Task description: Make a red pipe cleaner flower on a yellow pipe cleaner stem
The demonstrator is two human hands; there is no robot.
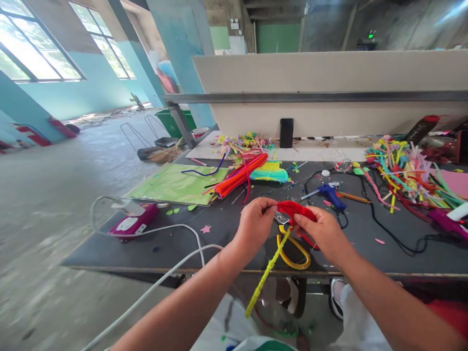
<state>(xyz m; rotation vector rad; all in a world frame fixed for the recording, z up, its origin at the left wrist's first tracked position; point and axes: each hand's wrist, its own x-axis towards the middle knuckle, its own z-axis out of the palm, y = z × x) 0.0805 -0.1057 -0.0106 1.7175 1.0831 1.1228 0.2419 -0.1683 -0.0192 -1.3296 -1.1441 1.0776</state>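
Observation:
My right hand (325, 229) grips a red fuzzy pipe-cleaner piece (294, 208) between thumb and fingers. At that piece's left end, the fingertips of my left hand (258, 219) are pinched together on its tip. A twisted yellow-green pipe-cleaner stem (268, 273) hangs from the red piece, slanting down past the table edge. Below my hands lie scissors with yellow handles (297, 265), partly hidden by the stem and the red piece. Just beyond my right hand rests a blue glue gun (332, 196) with a glue stick in its back.
A bundle of red-orange pipe cleaners (241, 176) lies beside yellow and turquoise bundles (270, 173) and a green sheet (175, 183). Many-coloured pipe-cleaner pieces (405, 170) heap at right. A phone (286, 133) leans against the back board. A purple power strip (134, 222) trails white cable.

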